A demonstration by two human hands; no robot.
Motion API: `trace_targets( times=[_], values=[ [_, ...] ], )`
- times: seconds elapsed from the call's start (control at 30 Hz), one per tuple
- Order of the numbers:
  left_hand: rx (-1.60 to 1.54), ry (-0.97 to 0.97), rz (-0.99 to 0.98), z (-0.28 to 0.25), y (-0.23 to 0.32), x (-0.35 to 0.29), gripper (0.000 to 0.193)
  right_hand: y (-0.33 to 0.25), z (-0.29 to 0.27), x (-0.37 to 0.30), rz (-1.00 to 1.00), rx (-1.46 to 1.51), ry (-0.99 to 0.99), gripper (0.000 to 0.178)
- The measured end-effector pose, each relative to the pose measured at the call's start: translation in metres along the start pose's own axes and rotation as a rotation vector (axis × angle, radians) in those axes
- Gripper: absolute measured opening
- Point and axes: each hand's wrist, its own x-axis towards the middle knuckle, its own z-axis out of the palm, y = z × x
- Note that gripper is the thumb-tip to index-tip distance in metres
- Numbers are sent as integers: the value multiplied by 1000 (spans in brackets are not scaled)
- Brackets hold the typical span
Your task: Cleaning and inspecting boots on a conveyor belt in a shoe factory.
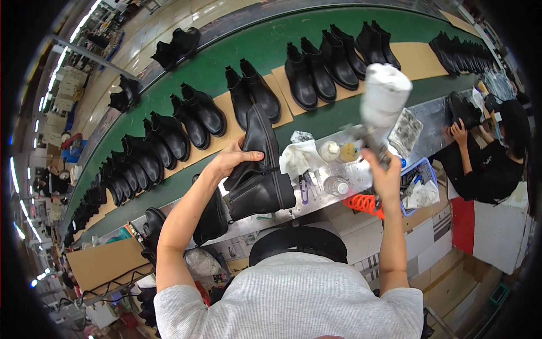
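Note:
My left hand (237, 157) is closed around a black leather ankle boot (259, 141), tilted over the near edge of the metal bench. Just below it another black boot (263, 195) shows its side, partly overlapped by the first; whether the hand also bears it I cannot tell. My right hand (385, 176) grips a spray gun (372, 141) with a white cup (386, 95) on top, smeared by motion. The gun is apart from the boot, to its right. A red coiled hose (364, 204) hangs below my right hand.
Pairs of black boots (200, 116) stand on cardboard along a green conveyor belt (217, 48). The metal bench (316, 203) carries a white cloth (299, 159), small bottles (329, 151) and a clear jar (336, 186). A blue basket (427, 169) stands right; beyond it a co-worker (491, 152) handles a boot.

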Motion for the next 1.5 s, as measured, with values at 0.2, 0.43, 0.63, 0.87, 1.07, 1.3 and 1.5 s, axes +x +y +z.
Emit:
trace_targets(
  times=[0.2,0.43,0.63,0.87,1.07,1.3,1.5],
  values=[
    [-106,63,82,-9,-9,-21,63,182,-28,96,71,-86,195,22],
    [-34,195,232,-19,-16,-37,70,227,-27,90,245,150,183,26],
    [-104,206,202,-23,-15,-42,71,123,-41,40,-364,-746,344,53],
    [-229,267,130,-30,-18,-51,72,192,-109,33,-19,-827,114,42],
    [24,525,51,-77,23,-132,73,202,-122,76,38,-817,113,42],
    [295,630,-174,-195,-2,-240,86,130,-74,35,-292,-789,467,58],
    [813,506,-537,-298,-167,-188,94,27,167,-83,66,95,-333,33]
  ],
)
